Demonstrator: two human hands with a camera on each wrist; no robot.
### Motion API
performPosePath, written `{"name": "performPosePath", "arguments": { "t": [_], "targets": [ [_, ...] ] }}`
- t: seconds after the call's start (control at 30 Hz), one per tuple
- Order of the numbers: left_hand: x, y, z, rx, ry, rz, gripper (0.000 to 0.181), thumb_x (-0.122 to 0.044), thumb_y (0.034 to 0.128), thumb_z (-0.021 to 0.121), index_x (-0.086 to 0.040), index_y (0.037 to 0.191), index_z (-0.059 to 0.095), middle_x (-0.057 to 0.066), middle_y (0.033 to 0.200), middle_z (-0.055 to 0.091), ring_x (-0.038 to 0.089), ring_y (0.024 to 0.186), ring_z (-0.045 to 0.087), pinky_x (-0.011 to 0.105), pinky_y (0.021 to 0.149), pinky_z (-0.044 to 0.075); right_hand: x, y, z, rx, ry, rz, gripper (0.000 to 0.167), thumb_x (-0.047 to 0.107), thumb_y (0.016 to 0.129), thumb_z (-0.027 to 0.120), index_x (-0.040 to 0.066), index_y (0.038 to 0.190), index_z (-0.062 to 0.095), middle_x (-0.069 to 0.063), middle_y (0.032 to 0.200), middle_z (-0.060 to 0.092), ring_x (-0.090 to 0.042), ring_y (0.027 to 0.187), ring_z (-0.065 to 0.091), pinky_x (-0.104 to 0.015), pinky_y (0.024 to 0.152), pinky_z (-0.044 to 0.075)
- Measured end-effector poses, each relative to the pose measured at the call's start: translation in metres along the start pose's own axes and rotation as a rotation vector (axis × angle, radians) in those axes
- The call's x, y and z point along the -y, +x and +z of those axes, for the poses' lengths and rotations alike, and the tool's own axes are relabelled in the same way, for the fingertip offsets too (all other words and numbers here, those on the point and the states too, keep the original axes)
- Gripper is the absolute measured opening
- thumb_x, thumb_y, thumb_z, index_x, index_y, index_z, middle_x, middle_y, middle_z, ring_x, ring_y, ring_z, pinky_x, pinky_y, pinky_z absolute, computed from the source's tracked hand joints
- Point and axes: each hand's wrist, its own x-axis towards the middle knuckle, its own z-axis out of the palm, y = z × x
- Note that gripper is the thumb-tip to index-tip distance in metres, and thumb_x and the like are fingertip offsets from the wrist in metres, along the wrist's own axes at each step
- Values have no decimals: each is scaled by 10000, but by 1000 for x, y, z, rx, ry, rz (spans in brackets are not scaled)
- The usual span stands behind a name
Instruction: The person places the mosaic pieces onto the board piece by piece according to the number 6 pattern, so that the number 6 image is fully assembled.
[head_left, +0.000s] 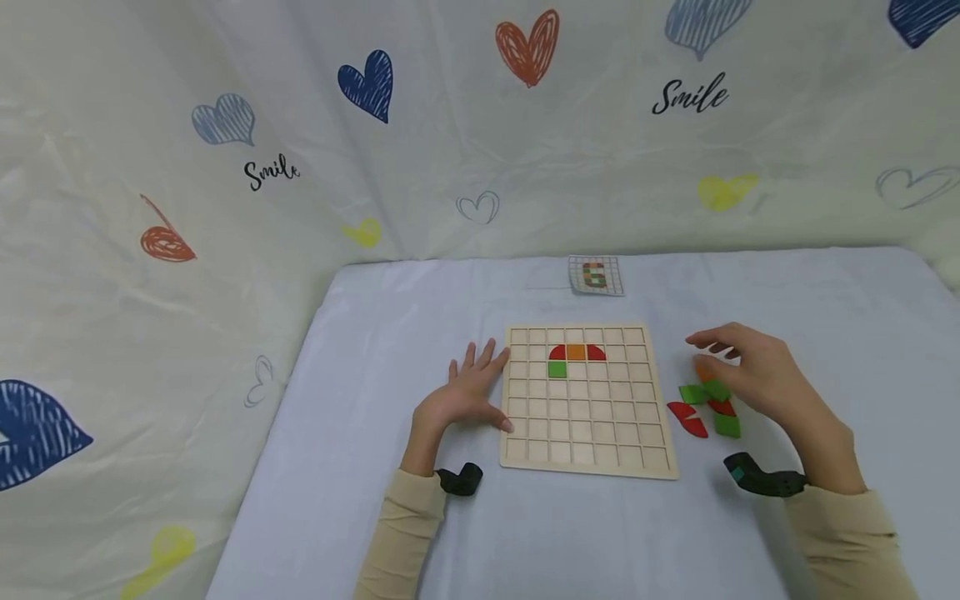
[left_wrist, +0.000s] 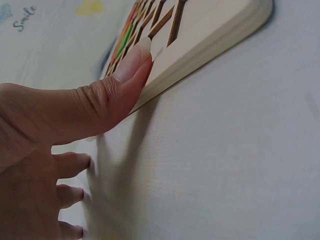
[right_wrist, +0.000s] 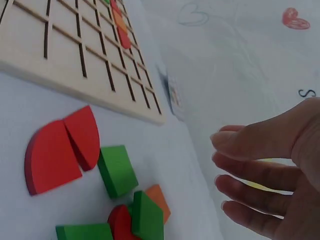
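A wooden grid board point(head_left: 589, 410) lies on the table. In its upper cells sit two red quarter-circle pieces point(head_left: 595, 353) with an orange square point(head_left: 575, 352) between them, and a green square point(head_left: 557, 369) below the left one. My left hand point(head_left: 467, 395) spreads its fingers at the board's left side, its thumb point(left_wrist: 127, 75) resting on the edge. Over loose pieces right of the board hovers my right hand point(head_left: 761, 373), fingers loosely bent and nothing between them. Below it lie red quarter-circles point(right_wrist: 52, 160), green squares point(right_wrist: 118, 171) and a partly covered orange piece point(right_wrist: 159, 201).
Behind the board lies a small pattern card point(head_left: 596, 276) showing a coloured figure on a grid. A white cloth point(head_left: 337, 517) covers the table. A curtain point(head_left: 420, 167) printed with hearts hangs at the back and left. Each wrist wears a black camera point(head_left: 761, 478).
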Motion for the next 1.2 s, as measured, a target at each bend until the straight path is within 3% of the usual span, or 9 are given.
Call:
{"name": "performPosePath", "arguments": {
  "t": [0.07,0.13,0.27,0.4,0.53,0.67,0.9,1.2],
  "targets": [
    [0,0,-1,0,3,0,1222,-338,754,925,-183,1671,133,70,1740,-50,343,1587,-164,616,1258,-65,-6,1,0,34,-29,33,265,60,930,702,-46,1172,715,-284,1163,667,-434,1012,595,-615,835,529],
    [0,0,-2,0,5,-1,1220,-337,756,924,-184,1671,132,67,1740,-50,341,1587,-166,615,1258,-66,-11,3,-1,75,-47,75,272,62,937,682,-68,1175,705,-316,1175,642,-460,1023,578,-629,834,529],
    [-1,-1,-3,-4,9,-4,1222,-339,753,926,-187,1671,134,62,1741,-49,337,1588,-167,610,1259,-69,-18,5,-2,159,-70,149,313,105,956,658,-103,1190,672,-342,1162,621,-472,1007,567,-559,767,566],
    [1,0,-3,-8,8,-4,1225,-337,752,927,-199,1672,129,49,1741,-55,329,1587,-173,602,1260,-75,-22,5,-5,189,-88,218,460,249,956,702,-147,1177,620,-338,1082,643,-449,944,588,-496,698,571],
    [2,1,-2,-9,8,0,1227,-338,751,928,-202,1672,128,49,1741,-56,329,1586,-176,603,1260,-74,-25,3,-4,189,-108,268,607,389,936,725,-167,1147,603,-335,1044,658,-422,896,604,-482,677,559],
    [2,0,-2,-8,-1,-1,1227,-331,746,932,-195,1671,137,57,1741,-51,334,1586,-174,606,1259,-72,-24,1,0,184,-111,316,631,408,915,741,-171,1125,606,-324,1016,657,-389,855,599,-445,642,548],
    [1,0,0,0,-8,-1,1229,-326,748,932,-198,1671,132,59,1740,-52,333,1586,-174,603,1260,-76,-23,-1,8,155,-122,381,559,354,906,741,-160,1090,620,-304,982,660,-380,830,602,-422,606,515],
    [-1,-1,0,-3,-8,-7,1223,-317,752,929,-199,1671,132,58,1741,-50,333,1587,-170,600,1261,-74,-22,2,15,136,-48,358,440,268,918,688,-130,1070,578,-253,938,642,-314,784,593,-300,555,456]
  ]
}}
